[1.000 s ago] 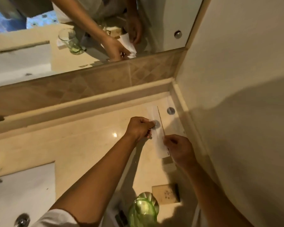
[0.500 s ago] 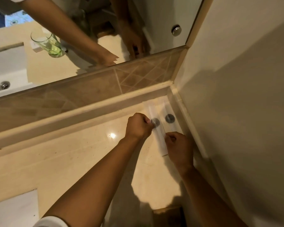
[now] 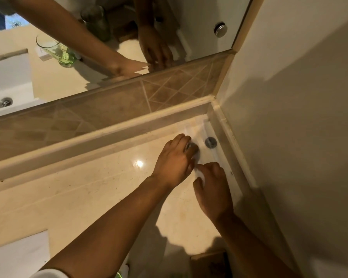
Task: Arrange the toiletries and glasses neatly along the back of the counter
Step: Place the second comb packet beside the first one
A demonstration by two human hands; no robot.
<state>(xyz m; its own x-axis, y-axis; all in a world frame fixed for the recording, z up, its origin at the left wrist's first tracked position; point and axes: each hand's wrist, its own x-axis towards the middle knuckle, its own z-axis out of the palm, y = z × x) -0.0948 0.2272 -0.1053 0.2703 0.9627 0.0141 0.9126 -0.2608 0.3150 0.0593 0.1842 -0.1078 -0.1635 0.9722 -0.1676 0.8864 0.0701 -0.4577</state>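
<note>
Two flat white toiletry packets with round grey seals lie side by side in the back right corner of the beige counter. The right packet rests against the side wall, untouched. My left hand has its fingers curled over the seal of the left packet, which lies flat on the counter. My right hand pinches that packet's near end between thumb and forefinger. A green glass shows only as a reflection in the mirror.
A tiled backsplash and raised ledge run along the back under the mirror. The side wall closes the right. The white sink is at the bottom left, and a small brown box sits in shadow near the bottom edge.
Both hands have carried the left packet toward the back corner and laid it flat beside the other one. The view has shifted forward, so the glass on the counter has left the frame.
</note>
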